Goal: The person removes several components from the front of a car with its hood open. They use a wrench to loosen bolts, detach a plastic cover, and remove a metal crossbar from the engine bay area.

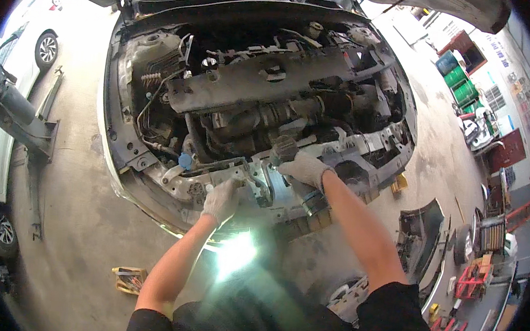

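Note:
My right hand [307,170], in a pale knit glove, is closed round the grip of a dark cordless power driver [284,148]. The tool's body shows beyond my fingers, and its battery end sticks out below them, over the car's front crossmember [354,149]. To the left, my left hand [221,198], gloved too, has its fingers curled in against the metal front panel [197,188]. Whatever those fingers grip is hidden. Between both hands a bright patch of the panel is lit. A blue cap [185,161] sits just up and left of my left hand.
Under the raised hood lies the engine with its dusty cover [241,81]. A glaring lamp [235,254] shines near my chest. A lift post [18,109] and white cars stand left. A small toolbox [129,280] is on the floor; a removed bumper [419,236] lies right.

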A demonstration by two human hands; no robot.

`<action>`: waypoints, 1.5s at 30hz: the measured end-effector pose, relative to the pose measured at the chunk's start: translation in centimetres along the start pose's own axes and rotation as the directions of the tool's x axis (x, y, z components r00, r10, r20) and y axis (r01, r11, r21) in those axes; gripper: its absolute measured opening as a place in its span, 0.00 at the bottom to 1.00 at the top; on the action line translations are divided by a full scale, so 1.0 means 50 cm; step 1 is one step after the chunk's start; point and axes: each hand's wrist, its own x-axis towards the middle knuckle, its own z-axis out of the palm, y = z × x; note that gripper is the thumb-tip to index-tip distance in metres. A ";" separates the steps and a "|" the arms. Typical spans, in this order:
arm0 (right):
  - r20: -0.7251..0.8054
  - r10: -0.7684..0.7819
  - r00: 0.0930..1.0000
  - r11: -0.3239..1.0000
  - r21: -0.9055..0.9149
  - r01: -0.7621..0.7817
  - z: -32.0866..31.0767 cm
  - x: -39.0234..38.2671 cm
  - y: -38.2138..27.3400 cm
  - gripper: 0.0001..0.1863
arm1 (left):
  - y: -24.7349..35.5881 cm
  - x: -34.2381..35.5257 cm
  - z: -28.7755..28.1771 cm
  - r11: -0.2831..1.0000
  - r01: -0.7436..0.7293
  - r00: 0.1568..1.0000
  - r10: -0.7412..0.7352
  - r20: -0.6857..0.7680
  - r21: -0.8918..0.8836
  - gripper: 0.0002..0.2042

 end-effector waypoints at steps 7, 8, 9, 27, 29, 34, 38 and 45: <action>-0.090 0.180 0.980 0.959 0.239 -0.154 0.026 -0.034 -0.010 0.18 | 0.079 0.140 -0.007 0.995 0.032 0.980 -0.012 0.199 -0.098 0.16; -0.112 0.188 0.976 0.959 0.234 -0.158 0.027 -0.039 -0.007 0.18 | 0.080 0.159 0.009 0.995 -0.015 0.974 0.037 0.224 -0.097 0.17; -0.130 0.193 0.973 0.959 0.237 -0.158 0.034 -0.043 -0.004 0.18 | 0.081 0.175 0.020 0.994 -0.060 0.964 0.080 0.253 -0.088 0.18; -0.191 0.072 0.979 0.938 0.348 -0.001 0.099 -0.105 0.087 0.36 | 0.110 0.193 0.166 1.000 0.020 0.981 -0.024 0.194 0.021 0.10; -0.260 0.087 0.962 0.919 0.394 0.024 0.106 -0.105 0.084 0.32 | 0.075 0.199 0.196 0.988 0.039 0.991 -0.020 0.129 -0.148 0.09; -0.310 0.114 0.944 0.902 0.431 0.033 0.121 -0.128 0.085 0.32 | 0.110 0.195 0.201 0.840 0.130 0.992 -0.108 0.072 -0.527 0.14; -0.235 0.084 0.968 0.896 0.443 0.030 0.087 -0.169 0.046 0.34 | 0.039 0.174 0.196 0.685 0.276 0.961 -0.223 0.166 -0.675 0.15; -0.239 0.148 0.960 0.830 0.558 0.011 0.142 -0.204 0.063 0.33 | 0.121 0.120 0.120 0.921 0.011 1.000 -0.014 -0.003 -0.390 0.12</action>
